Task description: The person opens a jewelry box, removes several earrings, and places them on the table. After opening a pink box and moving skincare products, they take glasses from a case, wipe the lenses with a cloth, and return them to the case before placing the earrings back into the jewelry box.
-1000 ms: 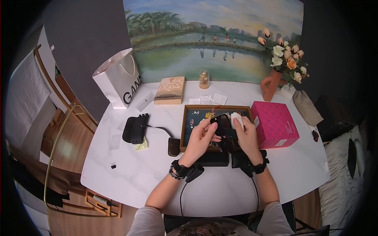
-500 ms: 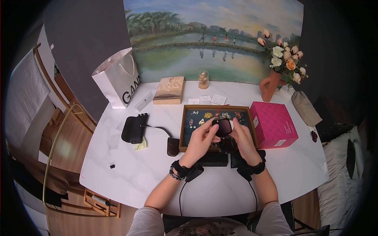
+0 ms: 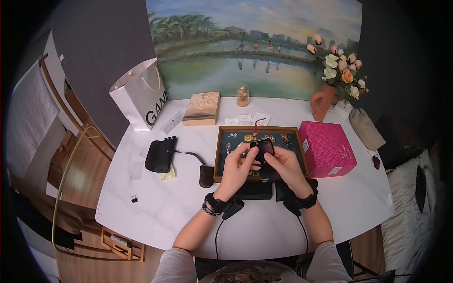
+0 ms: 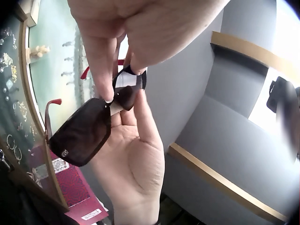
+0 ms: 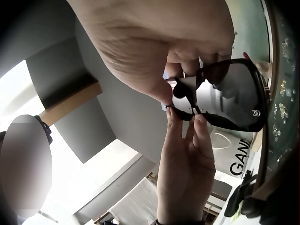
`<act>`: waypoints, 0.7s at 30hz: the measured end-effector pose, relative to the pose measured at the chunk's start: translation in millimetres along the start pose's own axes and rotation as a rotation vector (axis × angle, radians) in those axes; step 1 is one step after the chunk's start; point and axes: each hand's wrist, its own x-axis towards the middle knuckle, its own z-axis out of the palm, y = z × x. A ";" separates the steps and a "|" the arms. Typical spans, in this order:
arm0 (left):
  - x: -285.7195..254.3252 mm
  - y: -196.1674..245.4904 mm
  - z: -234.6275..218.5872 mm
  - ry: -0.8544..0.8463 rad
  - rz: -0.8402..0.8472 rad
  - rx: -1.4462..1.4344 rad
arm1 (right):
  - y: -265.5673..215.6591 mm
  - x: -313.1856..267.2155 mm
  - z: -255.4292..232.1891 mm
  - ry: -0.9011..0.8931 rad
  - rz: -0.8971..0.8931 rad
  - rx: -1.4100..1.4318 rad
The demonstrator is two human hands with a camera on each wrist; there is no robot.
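Dark sunglasses (image 3: 265, 146) with red temples are held by both hands above a wooden-framed jewellery tray (image 3: 218, 153). The left hand (image 3: 237, 170) pinches the frame near the bridge, as the left wrist view shows of the sunglasses (image 4: 82, 133). Thumb and fingers of the right hand (image 3: 290, 170) grip the other lens, with a piece of white cloth (image 4: 117, 108) between fingers and lens. In the right wrist view the right hand (image 5: 150, 42) is above and the left hand (image 5: 185, 173) below, both at the sunglasses (image 5: 229, 98); its cloth is mostly hidden.
A pink box (image 3: 328, 148) stands right of the tray. On the left lie a black bag (image 3: 160, 155) and a brown case (image 3: 206, 176). Behind are a paper bag (image 3: 141, 96), a book-like box (image 3: 202, 108), a glass dome (image 3: 242, 95) and a flower vase (image 3: 322, 104). A black box (image 3: 254, 191) lies in front.
The sunglasses have turned, and a red temple now points up over the tray. The right hand has shifted left, its thumb now on the lens; the white cloth is less visible from above.
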 end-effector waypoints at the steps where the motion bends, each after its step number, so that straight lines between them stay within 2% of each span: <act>1: -0.5 2.3 -0.1 0.010 0.016 0.004 | 0.2 -0.1 -3.1 -0.035 0.008 0.017; 4: -0.8 8.5 -4.3 -0.033 -0.006 0.045 | -7.9 -1.7 -10.5 -0.108 0.061 -0.001; 7: -2.1 16.5 -2.7 -0.024 -0.020 0.060 | -9.8 -2.6 -8.5 -0.086 0.077 0.003; 11: 0.1 12.9 -6.1 -0.050 -0.036 0.046 | -0.4 -0.9 -10.7 -0.068 0.056 0.025; 16: 2.7 6.3 -8.8 -0.064 -0.086 -0.038 | -11.1 -1.2 -9.9 -0.153 0.113 0.035; 21: 0.2 15.0 -6.1 -0.081 -0.128 -0.048 | 0.5 -0.2 -18.1 -0.159 0.056 0.047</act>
